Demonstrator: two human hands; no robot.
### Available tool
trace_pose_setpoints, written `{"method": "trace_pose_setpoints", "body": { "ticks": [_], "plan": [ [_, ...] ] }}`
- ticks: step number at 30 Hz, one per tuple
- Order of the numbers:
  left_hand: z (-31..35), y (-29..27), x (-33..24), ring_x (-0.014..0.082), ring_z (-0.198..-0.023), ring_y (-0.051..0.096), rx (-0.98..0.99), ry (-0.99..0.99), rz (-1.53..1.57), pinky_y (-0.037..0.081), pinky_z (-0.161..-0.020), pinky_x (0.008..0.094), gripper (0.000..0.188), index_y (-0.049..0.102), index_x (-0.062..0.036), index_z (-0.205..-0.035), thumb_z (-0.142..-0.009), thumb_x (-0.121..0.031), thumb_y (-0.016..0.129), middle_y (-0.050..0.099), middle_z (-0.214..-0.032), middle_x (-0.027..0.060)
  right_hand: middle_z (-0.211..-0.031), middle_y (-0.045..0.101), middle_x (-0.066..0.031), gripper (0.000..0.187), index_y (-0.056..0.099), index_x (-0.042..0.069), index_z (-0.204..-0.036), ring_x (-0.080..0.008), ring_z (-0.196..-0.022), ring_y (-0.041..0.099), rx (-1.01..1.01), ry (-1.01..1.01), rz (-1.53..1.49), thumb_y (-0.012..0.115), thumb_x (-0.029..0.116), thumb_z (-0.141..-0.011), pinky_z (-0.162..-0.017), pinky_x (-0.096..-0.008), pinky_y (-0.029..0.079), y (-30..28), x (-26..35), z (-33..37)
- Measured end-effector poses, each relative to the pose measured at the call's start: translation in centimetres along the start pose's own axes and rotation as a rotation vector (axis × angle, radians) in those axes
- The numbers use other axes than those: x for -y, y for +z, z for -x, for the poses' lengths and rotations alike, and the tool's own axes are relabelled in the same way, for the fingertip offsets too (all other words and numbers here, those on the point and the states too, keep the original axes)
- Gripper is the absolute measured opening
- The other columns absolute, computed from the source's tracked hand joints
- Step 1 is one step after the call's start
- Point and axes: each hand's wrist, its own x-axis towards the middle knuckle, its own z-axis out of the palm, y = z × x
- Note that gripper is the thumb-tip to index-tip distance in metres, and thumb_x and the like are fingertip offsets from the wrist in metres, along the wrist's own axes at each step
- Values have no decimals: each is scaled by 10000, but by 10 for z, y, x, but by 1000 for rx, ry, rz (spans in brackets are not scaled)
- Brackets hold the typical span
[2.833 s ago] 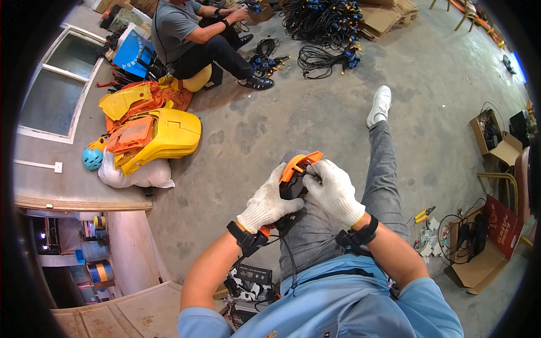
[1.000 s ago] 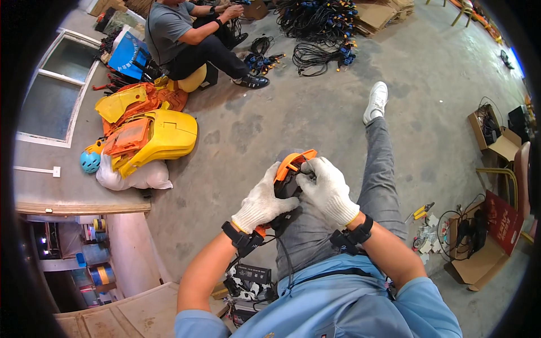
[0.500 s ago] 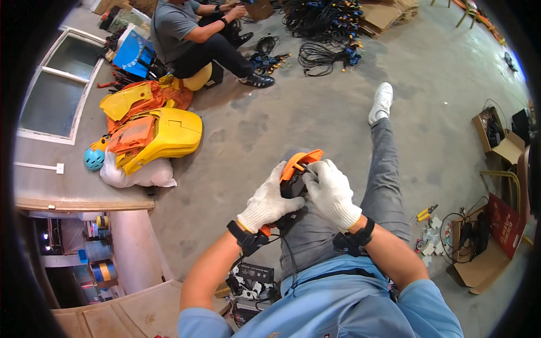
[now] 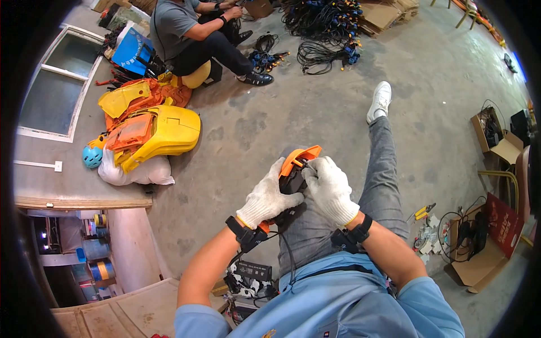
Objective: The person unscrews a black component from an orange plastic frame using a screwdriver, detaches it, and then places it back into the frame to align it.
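An orange and black device [image 4: 291,179] with a cable lies over my left thigh, its kind unclear. My left hand [image 4: 267,197], in a white knitted glove, is closed round its left side, thumb across the black part. My gloved right hand [image 4: 329,188] is at the device's upper right, fingers pinched together under the orange rim. Whatever those fingertips hold is hidden. A black cable [image 4: 289,253] hangs from the device's lower end toward my lap. Both wrists wear black straps.
Yellow and orange plastic shells [image 4: 169,129] are piled at the left by a white sack [image 4: 135,172]. Another person [image 4: 186,34] sits beyond. Bundled black cables [image 4: 321,53] lie on the far floor. At right are yellow-handled pliers [image 4: 425,211], white scraps and an open cardboard box [image 4: 473,276].
The view has shifted slightly. Both hands keep nearly the same grip and place at the device, with only a small movement.
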Motion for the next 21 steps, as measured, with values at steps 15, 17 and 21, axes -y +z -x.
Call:
{"method": "trace_pose_setpoints", "body": {
  "ticks": [15, 17, 21],
  "plan": [
    [6, 3, -2, 400, -1365, 646, -38, -12, -22, 502, -1170, 432, 1209, 247, -80, -1732, -759, -410, 886, 643, -1477, 273, -1047, 701, -170, 184, 685, 57, -1101, -411, -924, 727, 42, 18, 27, 761, 164, -972, -805, -506, 581, -2, 3, 0],
    [5, 3, 1, 397, -1367, 645, -63, 16, -1, 502, -1170, 432, 1209, 249, -91, -1733, -759, -411, 889, 644, -1478, 270, -1053, 703, -169, 181, 688, 56, -1099, -411, -927, 727, 25, 17, 49, 761, 164, -973, -809, -505, 581, -1, 5, 0],
    [6, 3, -4, 399, -1383, 635, -39, -8, -37, 499, -1175, 441, 1195, 259, -90, -1728, -764, -407, 888, 636, -1493, 267, -1052, 706, -169, 194, 692, 57, -1098, -413, -932, 725, 35, 22, 43, 772, 168, -960, -812, -503, 581, -6, 7, 1]
  ]
}}
